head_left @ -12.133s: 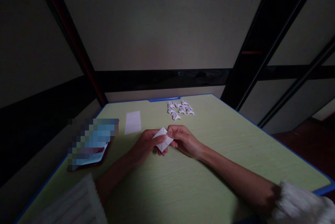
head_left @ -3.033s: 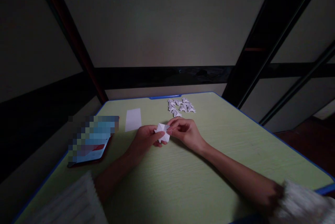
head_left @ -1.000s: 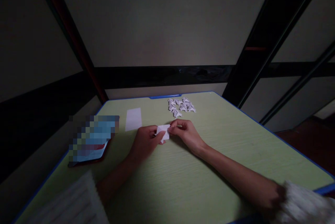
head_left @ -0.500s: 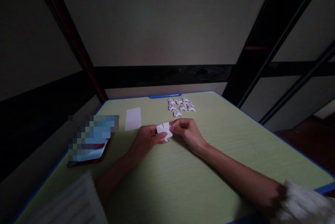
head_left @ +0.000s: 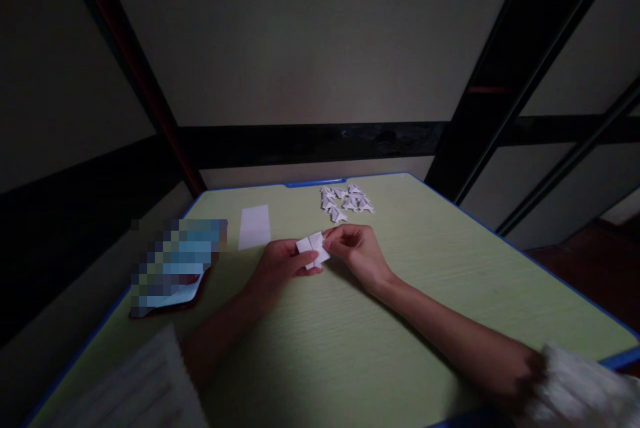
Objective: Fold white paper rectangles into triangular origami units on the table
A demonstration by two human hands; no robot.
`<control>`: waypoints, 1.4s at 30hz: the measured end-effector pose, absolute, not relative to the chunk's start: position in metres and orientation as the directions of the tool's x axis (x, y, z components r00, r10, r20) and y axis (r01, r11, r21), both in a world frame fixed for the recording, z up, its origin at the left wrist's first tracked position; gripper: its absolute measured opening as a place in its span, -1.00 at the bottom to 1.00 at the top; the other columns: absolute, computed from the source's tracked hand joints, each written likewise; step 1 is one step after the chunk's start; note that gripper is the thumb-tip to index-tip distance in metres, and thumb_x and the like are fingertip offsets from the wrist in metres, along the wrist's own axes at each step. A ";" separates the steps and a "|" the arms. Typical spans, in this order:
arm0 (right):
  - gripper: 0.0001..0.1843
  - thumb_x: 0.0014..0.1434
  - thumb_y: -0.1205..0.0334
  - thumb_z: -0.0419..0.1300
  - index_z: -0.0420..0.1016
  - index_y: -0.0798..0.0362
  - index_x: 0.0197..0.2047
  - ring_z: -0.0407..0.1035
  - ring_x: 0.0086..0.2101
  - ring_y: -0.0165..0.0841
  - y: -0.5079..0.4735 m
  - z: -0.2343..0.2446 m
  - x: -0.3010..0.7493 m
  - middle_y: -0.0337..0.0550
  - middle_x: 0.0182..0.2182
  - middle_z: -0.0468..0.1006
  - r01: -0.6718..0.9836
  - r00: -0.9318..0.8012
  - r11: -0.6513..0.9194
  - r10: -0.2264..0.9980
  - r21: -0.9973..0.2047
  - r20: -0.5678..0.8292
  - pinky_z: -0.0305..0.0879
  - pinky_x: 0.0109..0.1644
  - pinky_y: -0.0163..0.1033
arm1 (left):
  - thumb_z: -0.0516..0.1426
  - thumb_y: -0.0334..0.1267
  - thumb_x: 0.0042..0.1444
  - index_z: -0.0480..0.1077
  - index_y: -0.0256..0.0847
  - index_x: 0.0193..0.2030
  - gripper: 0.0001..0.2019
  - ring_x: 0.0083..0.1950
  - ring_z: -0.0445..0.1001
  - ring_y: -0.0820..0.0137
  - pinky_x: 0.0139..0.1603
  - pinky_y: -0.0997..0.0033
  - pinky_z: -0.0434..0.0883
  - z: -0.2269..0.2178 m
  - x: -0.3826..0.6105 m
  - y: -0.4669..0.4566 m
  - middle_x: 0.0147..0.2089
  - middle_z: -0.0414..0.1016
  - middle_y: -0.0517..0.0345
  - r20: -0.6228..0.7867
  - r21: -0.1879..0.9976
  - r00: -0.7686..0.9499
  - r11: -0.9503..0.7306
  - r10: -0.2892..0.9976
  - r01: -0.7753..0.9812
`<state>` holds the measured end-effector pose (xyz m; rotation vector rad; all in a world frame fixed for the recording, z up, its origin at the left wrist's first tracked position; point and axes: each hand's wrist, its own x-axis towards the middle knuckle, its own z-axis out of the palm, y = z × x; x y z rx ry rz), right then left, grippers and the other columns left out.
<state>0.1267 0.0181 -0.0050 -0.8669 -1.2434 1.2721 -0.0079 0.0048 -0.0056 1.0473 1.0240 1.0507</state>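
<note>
Head view: the left hand [head_left: 275, 271] is nearly closed, its thumb laid flat across a small folded paper [head_left: 311, 242] and its fingers underneath, so the paper sits pinched between them. The right hand [head_left: 356, 247] has its thumb and forefinger brought together at the paper's right-hand edge; the remaining fingers curl in. Whether those fingertips grip a flap or merely press the edge is too small to tell.

The paper should be very light, somewhat stiff where layers stack, yet easily creased or torn at single-layer flaps. The safest hold is probably flat across the layered middle, as the left thumb does, with a fine fingertip pinch on the outer edges or corners.

Just beyond the right hand lies a cluster of white folded paper figures [head_left: 350, 203]. Ahead of the left hand, slightly to its left, a flat white sheet [head_left: 255, 227] rests on the pale green surface [head_left: 400, 338]. Farther left of that hand is a tablet-like object [head_left: 186, 292], mostly blurred out.
</note>
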 end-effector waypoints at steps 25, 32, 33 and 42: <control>-0.90 -0.38 0.52 0.19 0.37 0.18 -0.70 0.25 -0.59 -0.54 0.018 -0.003 0.127 -0.29 -0.69 0.39 -0.501 -0.348 -0.254 0.934 -0.827 -0.076 0.16 -0.44 -0.40 | 0.10 -0.30 -0.17 0.33 -0.34 -0.63 -0.86 -0.68 0.28 0.57 -0.63 0.59 0.23 -0.002 -0.010 0.002 -0.73 0.36 0.26 0.065 0.991 0.147 -0.081 0.987 0.109; -0.87 -0.17 0.32 0.17 0.26 0.15 -0.60 0.09 -0.65 -0.57 0.016 -0.004 0.128 -0.36 -0.70 0.24 -0.261 -0.418 -0.030 0.905 -0.965 0.085 -0.04 -0.58 -0.42 | 0.10 -0.31 -0.20 0.32 -0.34 -0.63 -0.87 -0.68 0.28 0.55 -0.64 0.59 0.23 -0.001 -0.009 0.001 -0.73 0.35 0.27 0.053 0.986 0.168 -0.078 0.984 0.145; -0.83 -0.14 0.28 0.16 0.23 0.15 -0.61 0.06 -0.65 -0.57 0.016 -0.005 0.128 -0.37 -0.71 0.21 -0.186 -0.430 0.040 0.895 -0.982 0.118 -0.08 -0.59 -0.42 | 0.10 -0.31 -0.21 0.31 -0.33 -0.64 -0.87 -0.69 0.27 0.56 -0.65 0.59 0.23 -0.001 -0.009 0.000 -0.74 0.34 0.28 0.052 0.986 0.168 -0.078 0.984 0.148; -0.70 -0.10 0.11 0.15 0.20 0.15 -0.63 0.04 -0.65 -0.57 0.011 -0.007 0.134 -0.35 -0.69 0.22 -0.224 -0.590 0.094 0.779 -0.970 0.212 -0.12 -0.57 -0.40 | 0.14 -0.27 -0.24 0.32 -0.33 -0.61 -0.85 -0.69 0.27 0.56 -0.67 0.59 0.24 0.003 -0.015 0.000 -0.70 0.37 0.24 0.025 0.995 0.364 -0.059 0.931 0.082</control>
